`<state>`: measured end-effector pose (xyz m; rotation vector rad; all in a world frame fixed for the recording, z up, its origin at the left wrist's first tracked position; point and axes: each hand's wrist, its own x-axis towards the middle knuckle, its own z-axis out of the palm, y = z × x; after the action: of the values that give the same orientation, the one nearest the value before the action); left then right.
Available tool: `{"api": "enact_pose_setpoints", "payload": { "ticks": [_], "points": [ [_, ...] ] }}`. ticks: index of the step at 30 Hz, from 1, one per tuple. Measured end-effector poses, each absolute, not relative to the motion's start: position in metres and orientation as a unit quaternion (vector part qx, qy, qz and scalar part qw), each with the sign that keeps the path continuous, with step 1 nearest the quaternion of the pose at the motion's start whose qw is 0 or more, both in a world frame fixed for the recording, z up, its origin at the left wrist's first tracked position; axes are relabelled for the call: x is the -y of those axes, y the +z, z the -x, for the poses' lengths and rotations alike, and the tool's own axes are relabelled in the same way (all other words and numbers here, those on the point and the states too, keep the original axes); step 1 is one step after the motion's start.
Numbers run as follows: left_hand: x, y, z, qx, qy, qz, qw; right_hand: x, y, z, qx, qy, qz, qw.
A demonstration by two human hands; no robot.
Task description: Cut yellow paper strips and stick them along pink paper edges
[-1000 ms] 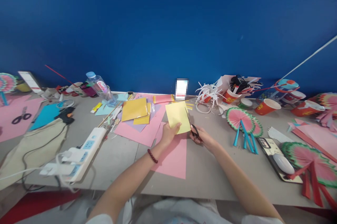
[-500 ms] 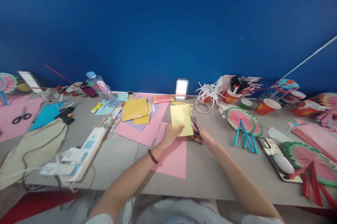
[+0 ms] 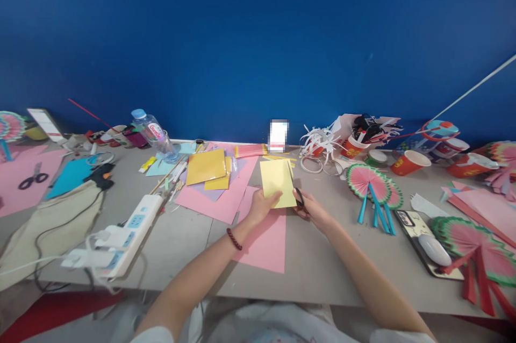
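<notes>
My left hand (image 3: pixel 264 206) grips a pale yellow sheet of paper (image 3: pixel 276 177) by its lower left part, the thumb lying on top. At the sheet's right edge, my right hand (image 3: pixel 308 208) is closed round the dark handles of a pair of scissors (image 3: pixel 299 198). The blades are mostly hidden by the paper, and a narrow strip stands along its right side. Under the left wrist lies a pink sheet (image 3: pixel 264 246). Thin yellow strips (image 3: pixel 282 158) rest on the table just beyond the held paper.
Gold paper packs (image 3: pixel 205 166) lie left of my hands, near a tilted plastic bottle (image 3: pixel 155 136). A white power strip (image 3: pixel 137 230) sits at the near left. To the right are watermelon-patterned paper fans (image 3: pixel 368 184), red paper cups (image 3: pixel 410 163) and a phone under a white mouse (image 3: pixel 434 249).
Almost nothing differs. Both hands keep the same hold, and the yellow sheet has shifted very slightly.
</notes>
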<state>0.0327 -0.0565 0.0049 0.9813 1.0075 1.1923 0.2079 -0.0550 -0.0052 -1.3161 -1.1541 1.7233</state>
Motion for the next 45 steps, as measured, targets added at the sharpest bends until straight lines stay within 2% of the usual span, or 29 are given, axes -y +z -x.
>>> {"api": "enact_pose_setpoints", "payload": {
  "ticks": [29, 45],
  "points": [
    [0.056, 0.002, -0.032, -0.441, 0.491, -0.43, 0.615, 0.055, -0.002, -0.207, 0.44, 0.655, 0.487, 0.375],
    [0.06, 0.015, -0.035, -0.45, 0.484, -0.43, 0.616, 0.054, -0.001, -0.205, 0.422, 0.642, 0.496, 0.405]
  ]
}}
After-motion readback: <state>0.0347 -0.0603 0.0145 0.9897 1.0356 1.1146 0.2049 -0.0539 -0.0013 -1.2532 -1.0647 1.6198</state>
